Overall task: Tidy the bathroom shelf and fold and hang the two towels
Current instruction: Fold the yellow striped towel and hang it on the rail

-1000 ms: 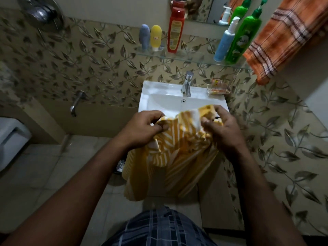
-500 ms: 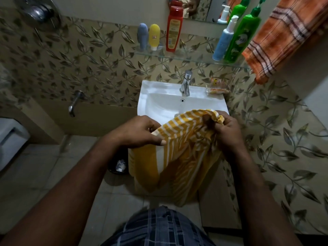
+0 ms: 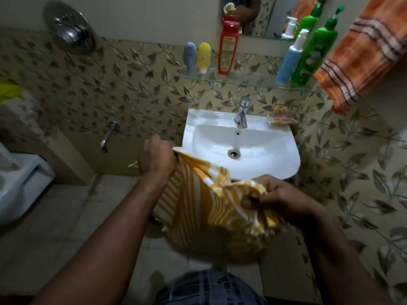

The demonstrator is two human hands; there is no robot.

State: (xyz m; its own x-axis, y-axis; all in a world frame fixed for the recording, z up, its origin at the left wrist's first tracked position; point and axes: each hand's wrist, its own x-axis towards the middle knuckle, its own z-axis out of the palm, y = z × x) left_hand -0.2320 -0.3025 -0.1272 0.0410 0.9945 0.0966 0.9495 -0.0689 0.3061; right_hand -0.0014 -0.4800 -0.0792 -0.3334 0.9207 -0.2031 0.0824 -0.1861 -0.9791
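Observation:
A yellow towel with white stripes (image 3: 198, 208) hangs between my hands in front of the white basin (image 3: 284, 159). My left hand (image 3: 157, 158) grips one edge of it, out to the left of the basin. My right hand (image 3: 279, 194) pinches the other bunched end near the basin's front rim. An orange towel with dark stripes (image 3: 365, 51) hangs at the upper right. On the glass shelf (image 3: 248, 81) stand a grey-blue tube (image 3: 190, 57), a yellow tube (image 3: 203, 56), a red bottle (image 3: 228, 48), a blue pump bottle (image 3: 290, 59) and a green pump bottle (image 3: 315, 52).
A chrome tap (image 3: 241, 112) and a soap dish (image 3: 283, 117) sit at the back of the basin. A mirror (image 3: 264, 14) is above the shelf. A wall spout (image 3: 109, 136), a shower valve (image 3: 68, 33) and a white toilet (image 3: 19, 183) lie to the left.
My left hand has pulled the towel's edge out to the left, spreading the cloth. My right hand has dropped lower with the bunched end. The camera has tilted up a little.

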